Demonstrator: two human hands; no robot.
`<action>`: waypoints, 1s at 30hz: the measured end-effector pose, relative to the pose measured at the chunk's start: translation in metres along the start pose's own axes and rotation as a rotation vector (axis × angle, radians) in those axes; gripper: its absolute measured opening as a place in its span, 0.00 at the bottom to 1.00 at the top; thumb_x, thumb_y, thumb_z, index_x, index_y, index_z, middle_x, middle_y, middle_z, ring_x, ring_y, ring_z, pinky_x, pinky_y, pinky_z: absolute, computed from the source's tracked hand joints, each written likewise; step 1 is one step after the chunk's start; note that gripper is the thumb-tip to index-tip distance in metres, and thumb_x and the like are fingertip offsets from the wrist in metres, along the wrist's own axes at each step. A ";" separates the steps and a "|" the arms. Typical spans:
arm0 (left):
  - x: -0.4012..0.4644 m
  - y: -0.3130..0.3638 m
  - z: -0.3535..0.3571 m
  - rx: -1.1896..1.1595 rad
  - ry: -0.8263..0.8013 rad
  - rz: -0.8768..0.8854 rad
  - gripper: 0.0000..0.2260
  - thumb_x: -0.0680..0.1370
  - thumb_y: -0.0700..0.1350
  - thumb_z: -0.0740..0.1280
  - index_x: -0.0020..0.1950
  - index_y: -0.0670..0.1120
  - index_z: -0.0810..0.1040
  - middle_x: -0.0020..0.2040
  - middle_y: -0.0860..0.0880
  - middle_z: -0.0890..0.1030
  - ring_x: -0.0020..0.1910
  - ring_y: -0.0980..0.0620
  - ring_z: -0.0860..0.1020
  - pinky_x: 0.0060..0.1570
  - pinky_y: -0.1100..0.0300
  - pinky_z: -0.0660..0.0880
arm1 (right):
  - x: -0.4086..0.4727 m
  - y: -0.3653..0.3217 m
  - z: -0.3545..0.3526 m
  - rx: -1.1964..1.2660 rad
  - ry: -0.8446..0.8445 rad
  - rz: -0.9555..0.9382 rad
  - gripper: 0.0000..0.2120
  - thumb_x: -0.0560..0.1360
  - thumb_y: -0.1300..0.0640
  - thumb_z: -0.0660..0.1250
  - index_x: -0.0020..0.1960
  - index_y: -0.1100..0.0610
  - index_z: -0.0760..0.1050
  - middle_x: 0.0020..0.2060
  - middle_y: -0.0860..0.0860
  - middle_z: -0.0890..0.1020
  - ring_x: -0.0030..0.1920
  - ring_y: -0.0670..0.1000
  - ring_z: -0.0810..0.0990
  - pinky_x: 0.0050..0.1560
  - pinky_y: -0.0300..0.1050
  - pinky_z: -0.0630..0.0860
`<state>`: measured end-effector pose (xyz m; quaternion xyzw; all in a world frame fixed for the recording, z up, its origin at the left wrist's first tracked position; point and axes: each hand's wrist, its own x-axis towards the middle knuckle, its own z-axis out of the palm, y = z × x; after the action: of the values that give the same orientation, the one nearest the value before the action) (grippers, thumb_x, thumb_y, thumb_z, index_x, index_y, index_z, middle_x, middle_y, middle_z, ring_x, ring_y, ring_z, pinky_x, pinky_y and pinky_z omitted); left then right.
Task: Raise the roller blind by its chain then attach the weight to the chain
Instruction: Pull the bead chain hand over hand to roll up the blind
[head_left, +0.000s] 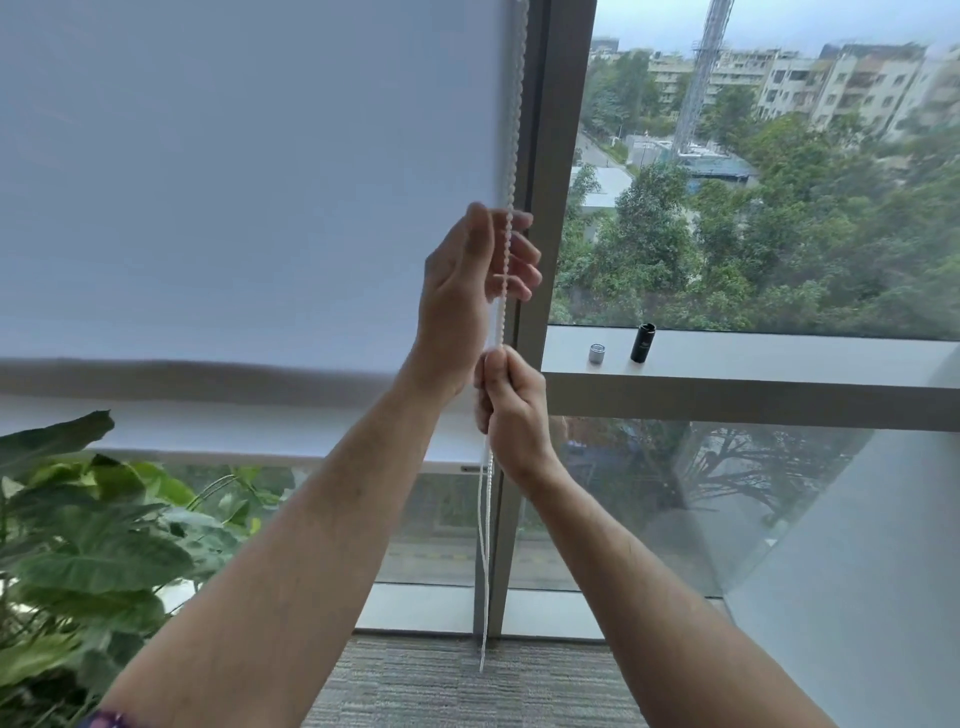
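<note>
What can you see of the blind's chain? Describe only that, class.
The chain is a white beaded cord, plastic by its look, hanging upright along the blind's right edge beside the window frame. It runs doubled, two strands close together. The left hand curls loosely around it higher up; the right hand grips it in a fist just below. Under the fist it hangs free, ending near the carpet. No weight is on it.

The chain (511, 156) hangs just right of the blind (249, 182); two weight parts (642, 342) stand on the sill (779, 358) farther right.
</note>
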<state>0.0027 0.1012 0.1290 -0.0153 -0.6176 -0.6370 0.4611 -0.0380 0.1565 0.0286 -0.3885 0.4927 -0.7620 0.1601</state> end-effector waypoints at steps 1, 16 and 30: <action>0.003 0.004 0.005 0.011 -0.035 0.005 0.18 0.85 0.48 0.51 0.52 0.42 0.78 0.32 0.50 0.76 0.29 0.52 0.73 0.30 0.58 0.70 | -0.003 0.004 -0.002 0.024 -0.009 0.029 0.20 0.82 0.52 0.56 0.32 0.46 0.71 0.23 0.40 0.67 0.23 0.40 0.61 0.23 0.35 0.59; -0.030 -0.051 0.000 0.250 0.148 0.036 0.15 0.82 0.40 0.57 0.37 0.51 0.72 0.25 0.58 0.72 0.25 0.62 0.66 0.29 0.64 0.64 | 0.050 -0.042 -0.031 -0.038 -0.037 0.170 0.31 0.85 0.42 0.43 0.50 0.59 0.79 0.37 0.55 0.79 0.35 0.49 0.78 0.38 0.43 0.76; -0.056 -0.072 -0.003 0.200 0.081 -0.115 0.20 0.82 0.42 0.56 0.32 0.57 0.71 0.24 0.58 0.67 0.24 0.60 0.62 0.25 0.66 0.60 | 0.068 -0.097 0.021 0.096 -0.033 -0.203 0.18 0.85 0.55 0.53 0.37 0.54 0.67 0.24 0.45 0.61 0.22 0.43 0.57 0.23 0.35 0.55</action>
<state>-0.0065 0.1170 0.0397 0.0918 -0.6589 -0.5975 0.4476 -0.0526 0.1450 0.1473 -0.4408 0.4110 -0.7906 0.1084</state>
